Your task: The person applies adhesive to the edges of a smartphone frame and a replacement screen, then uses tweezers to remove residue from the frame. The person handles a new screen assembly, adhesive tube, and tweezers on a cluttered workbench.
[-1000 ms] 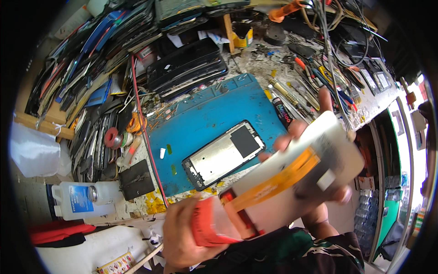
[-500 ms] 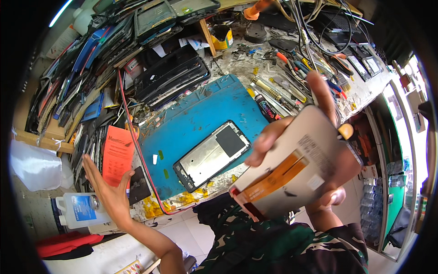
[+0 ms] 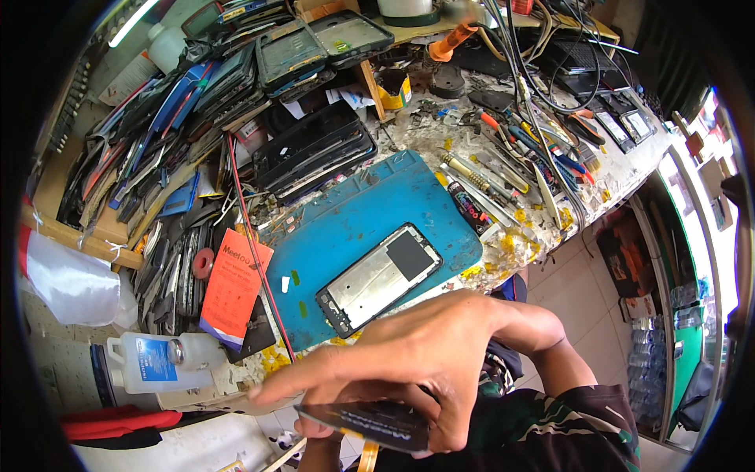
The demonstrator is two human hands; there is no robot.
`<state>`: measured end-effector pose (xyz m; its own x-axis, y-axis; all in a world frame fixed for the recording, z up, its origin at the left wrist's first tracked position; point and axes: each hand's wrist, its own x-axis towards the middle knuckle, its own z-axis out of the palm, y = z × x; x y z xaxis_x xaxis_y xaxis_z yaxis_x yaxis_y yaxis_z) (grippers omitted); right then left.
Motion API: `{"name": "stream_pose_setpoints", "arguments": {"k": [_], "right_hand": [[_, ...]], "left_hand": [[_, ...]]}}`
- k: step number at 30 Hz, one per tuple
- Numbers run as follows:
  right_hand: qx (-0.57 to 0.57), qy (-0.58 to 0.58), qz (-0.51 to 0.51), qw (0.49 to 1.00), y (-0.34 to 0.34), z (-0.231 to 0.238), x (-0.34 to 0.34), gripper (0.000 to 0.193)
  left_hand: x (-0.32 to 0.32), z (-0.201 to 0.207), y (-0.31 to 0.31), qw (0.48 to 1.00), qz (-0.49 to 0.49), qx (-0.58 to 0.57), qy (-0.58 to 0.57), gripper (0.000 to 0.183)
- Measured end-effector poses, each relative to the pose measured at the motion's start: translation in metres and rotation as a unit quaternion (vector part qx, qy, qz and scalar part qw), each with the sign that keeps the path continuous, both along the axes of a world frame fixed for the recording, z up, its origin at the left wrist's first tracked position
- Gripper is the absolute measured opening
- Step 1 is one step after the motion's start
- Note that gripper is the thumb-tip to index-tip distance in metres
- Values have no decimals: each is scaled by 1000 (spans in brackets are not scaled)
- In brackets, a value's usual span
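My right hand reaches across the lower middle, palm down, with the index finger stretched to the left. Its thumb and curled fingers grip a phone screen panel, dark side showing, held tilted over the front of the bench. An orange ribbon cable hangs below the panel. My left hand is mostly hidden behind the panel and right hand, so its fingers cannot be made out. Beyond them, a phone frame with a silver inside and a black patch lies on a blue work mat.
An orange-red paper packet lies left of the mat, near a clear plastic bottle with a blue label. Stacked phone parts fill the left. Pliers and hand tools lie at right, with cables behind.
My right hand has brought the screen panel down and left, turning its silver, ribboned side away. My left hand has moved from beside the orange-red packet toward the panel. The view has shifted slightly.
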<state>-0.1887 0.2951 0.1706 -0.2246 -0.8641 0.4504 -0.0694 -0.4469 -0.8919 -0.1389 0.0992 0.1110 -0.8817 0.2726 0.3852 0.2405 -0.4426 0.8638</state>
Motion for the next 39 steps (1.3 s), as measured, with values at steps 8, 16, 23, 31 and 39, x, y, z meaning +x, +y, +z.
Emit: {"name": "stream_pose_setpoints", "arguments": {"k": [8,16,23,31,39], "right_hand": [[-168,-120,-358,910,5,-14,6,78],[52,64,-552,830,-4,-25,11,29],[68,86,-554,825,-15,-27,19,24],[65,82,-558,823,-12,-29,22,18],[57,81,-561,822,-11,-34,23,18]], "left_hand": [[-16,5,6,995,-49,92,1,93],[-14,19,28,985,171,-22,16,63],[-5,4,32,986,153,24,61,70],[-6,-7,24,987,68,-7,143,66],[0,-5,29,988,105,-10,116,67]]}}
